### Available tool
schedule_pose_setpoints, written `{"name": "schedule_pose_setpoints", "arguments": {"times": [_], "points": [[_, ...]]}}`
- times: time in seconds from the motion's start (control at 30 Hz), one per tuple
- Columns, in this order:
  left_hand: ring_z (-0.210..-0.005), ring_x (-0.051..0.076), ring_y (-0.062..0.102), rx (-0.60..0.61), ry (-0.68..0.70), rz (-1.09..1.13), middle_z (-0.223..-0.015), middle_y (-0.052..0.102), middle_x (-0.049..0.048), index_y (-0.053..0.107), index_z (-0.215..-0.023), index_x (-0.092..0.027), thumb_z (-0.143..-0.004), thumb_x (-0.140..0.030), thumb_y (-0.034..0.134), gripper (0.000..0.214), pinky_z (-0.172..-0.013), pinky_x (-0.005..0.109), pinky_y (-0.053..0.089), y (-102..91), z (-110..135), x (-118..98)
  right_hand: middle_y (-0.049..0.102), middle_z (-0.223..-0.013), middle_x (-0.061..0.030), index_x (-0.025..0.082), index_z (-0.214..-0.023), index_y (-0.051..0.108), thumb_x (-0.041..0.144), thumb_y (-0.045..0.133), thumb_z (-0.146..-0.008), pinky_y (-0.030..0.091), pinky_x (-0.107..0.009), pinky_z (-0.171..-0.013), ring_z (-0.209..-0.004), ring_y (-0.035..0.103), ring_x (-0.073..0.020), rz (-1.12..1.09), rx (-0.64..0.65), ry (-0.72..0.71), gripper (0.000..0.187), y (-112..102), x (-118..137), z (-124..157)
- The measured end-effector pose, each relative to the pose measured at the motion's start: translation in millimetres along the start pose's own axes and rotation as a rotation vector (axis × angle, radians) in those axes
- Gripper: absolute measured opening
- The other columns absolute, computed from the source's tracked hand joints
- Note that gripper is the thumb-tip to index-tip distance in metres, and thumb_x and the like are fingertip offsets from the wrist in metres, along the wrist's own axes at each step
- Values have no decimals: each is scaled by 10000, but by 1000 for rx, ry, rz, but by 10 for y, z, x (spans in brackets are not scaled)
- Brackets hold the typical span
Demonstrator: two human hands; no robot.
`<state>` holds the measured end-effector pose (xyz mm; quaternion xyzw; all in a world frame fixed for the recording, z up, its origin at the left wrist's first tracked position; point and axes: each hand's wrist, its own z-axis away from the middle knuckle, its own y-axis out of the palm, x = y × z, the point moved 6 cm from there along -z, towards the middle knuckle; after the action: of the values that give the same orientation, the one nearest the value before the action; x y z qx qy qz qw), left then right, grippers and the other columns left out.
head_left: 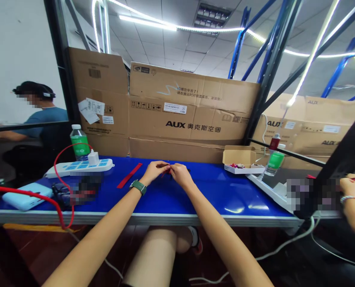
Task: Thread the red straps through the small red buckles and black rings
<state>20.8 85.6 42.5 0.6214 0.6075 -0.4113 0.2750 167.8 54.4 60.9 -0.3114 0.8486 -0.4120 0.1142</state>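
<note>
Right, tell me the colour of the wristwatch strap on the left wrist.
The wristwatch strap is dark green, best seen in the head view.

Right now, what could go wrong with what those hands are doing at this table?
The tiny red piece between the left hand and right hand could slip from the fingers and get lost. The red cable drooping over the table's front edge might snag an arm. The water bottle behind the power strip could tip over and wet the strip.
</note>
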Motion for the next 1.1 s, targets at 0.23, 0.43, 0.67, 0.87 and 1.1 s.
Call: {"name": "schedule_pose_setpoints", "arguments": {"times": [0.23, 0.43, 0.67, 0.87, 1.1], "points": [[-784, 206, 667, 68, 81, -94, -946, 764, 103, 791, -1036, -142, -867, -554, 602, 484, -710, 304, 541, -7, -18, -37, 715, -852, -116, 162, -861, 719, 204, 479, -999, 423, -245, -729, -739, 644, -180, 51, 25, 33, 280, -60, 23, -12], [-912, 216, 655, 148, 191, -201, -1031, 733, 120, 795, -1040, -159, -866, -469, 635, 390, -814, 326, 535, 25, -8, -85, 730, -859, -138, 151, -823, 713, 179, 503, -972, 431, -259, -729, -735, 659, -197, 48, 56, 52, 259, -55, 7, 12], [-709, 161, 645, 137, 85, -55, -957, 740, 104, 765, -1105, -138, -801, -472, 712, 456, -732, 313, 548, -31, -16, -38, 746, -857, -90, 173, -854, 719, 182, 514, -964, 439, -227, -740, -760, 674, -175, -175, -33, 64, 232, -39, -54, -6], [-892, 250, 707, 84, 67, -18, -946, 773, 114, 769, -910, -136, -664, -449, 835, 403, -893, 394, 544, -57, 5, -73, 758, -932, -78, 196, -923, 741, 225, 507, -972, 467, -236, -824, -862, 692, -185, -325, -8, 19, 241, -71, -39, 21], [-763, 195, 684, 59, 167, -189, -784, 731, 48, 702, -807, -160, -797, -327, 687, 168, -761, 300, 527, -49, 44, -164, 752, -870, -47, 176, -940, 724, 446, 559, -935, 525, -255, -742, -801, 702, -192, -851, 38, 320, 317, 118, -194, 15]]}}
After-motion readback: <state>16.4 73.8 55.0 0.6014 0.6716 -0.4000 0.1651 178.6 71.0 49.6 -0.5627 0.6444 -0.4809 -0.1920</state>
